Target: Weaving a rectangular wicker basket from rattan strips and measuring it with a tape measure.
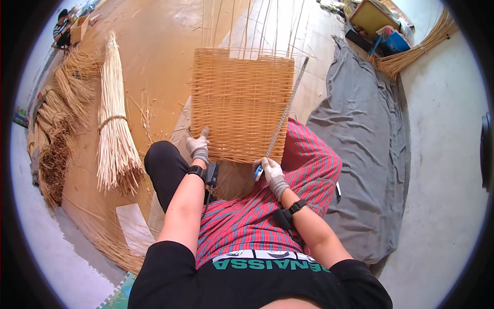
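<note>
Measuring step. Woven wicker panel [241, 103] rests on my lap. Left hand [198, 148] steadies its lower left corner, fingers pressed flat. Right hand [271, 173] fingers pinch measuring tape [286, 110] along right edge. Next, probably: pull tape taut, read it.

A single fisheye view looks steeply down from the seated person's head, facing forward over the lap toward the far floor. It sits close above the left hand [198, 147] and right hand [271, 171], whose forearms enter from the near edge, at the woven panel [241, 103]. Straight edges bend toward a dark round rim, and the floor spreads left, right and far.
</note>
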{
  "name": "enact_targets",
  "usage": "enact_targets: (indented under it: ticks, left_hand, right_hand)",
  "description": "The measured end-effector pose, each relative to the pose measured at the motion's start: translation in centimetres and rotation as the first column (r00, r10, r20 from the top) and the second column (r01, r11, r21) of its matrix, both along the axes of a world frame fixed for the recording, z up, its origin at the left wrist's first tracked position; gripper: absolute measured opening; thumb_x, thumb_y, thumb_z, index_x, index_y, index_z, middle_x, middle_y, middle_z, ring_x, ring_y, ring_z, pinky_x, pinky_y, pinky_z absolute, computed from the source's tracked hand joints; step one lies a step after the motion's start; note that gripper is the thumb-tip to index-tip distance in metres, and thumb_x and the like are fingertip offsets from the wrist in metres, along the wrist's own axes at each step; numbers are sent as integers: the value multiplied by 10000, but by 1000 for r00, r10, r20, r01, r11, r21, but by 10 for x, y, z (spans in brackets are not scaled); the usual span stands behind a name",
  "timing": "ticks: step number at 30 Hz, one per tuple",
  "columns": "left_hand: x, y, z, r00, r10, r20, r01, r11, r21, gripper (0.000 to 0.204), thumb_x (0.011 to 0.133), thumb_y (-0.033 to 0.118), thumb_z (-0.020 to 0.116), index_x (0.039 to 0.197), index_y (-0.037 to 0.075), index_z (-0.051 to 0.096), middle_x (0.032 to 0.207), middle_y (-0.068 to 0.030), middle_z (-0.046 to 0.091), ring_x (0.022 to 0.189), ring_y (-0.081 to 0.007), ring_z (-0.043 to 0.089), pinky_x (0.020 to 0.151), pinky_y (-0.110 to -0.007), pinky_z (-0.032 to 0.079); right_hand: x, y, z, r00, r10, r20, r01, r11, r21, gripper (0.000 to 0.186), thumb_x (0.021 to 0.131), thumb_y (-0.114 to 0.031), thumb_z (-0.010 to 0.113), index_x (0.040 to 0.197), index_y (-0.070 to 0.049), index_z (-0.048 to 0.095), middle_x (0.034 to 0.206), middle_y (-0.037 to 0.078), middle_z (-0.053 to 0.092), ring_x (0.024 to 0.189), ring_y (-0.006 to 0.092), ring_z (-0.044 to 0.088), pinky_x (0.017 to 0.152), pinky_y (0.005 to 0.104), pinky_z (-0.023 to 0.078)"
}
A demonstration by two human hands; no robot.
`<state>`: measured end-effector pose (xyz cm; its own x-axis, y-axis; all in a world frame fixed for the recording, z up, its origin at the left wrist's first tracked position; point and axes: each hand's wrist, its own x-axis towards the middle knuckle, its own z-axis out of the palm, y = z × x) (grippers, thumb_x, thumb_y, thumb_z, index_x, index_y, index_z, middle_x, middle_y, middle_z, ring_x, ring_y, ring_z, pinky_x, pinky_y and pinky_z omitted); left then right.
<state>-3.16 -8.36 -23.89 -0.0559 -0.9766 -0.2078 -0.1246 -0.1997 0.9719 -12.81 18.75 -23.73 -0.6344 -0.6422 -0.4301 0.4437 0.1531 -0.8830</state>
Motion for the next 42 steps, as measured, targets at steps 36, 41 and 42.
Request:
enact_targets:
  ticks: [36, 41, 42]
  left_hand:
    - [-3, -12, 0, 996, -39, -79, 43, 997, 60, 801, 777, 80, 885, 1423, 79, 411, 871, -73, 662, 431, -130, 448, 379, -300, 381]
    - [0, -14, 0, 997, -14, -70, 23, 990, 136, 800, 788, 23, 859, 1440, 96, 401, 1027, -117, 643, 472, -139, 452, 390, -294, 347]
    - [3, -13, 2, 998, -9, -63, 17, 991, 136, 800, 788, 23, 859, 1440, 96, 401, 1027, -117, 643, 472, -139, 452, 390, -294, 347]
  right_hand:
    - [-13, -2, -23, 932, 361, -17, -325, 857, 399, 447, 1020, -372, 426, 996, -51, 737, 691, 100, 691, 579, 208, 656, 597, 353, 527]
    - [-10, -3, -30, 865, 492, -98, -360, 744, 563, 457, 985, -411, 469, 1035, -63, 760, 785, 121, 737, 735, 224, 702, 743, 354, 538]
    - [-8, -4, -21, 859, 510, -43, -395, 713, 579, 459, 975, -419, 480, 1044, -67, 765, 803, 119, 745, 773, 226, 706, 764, 353, 534]
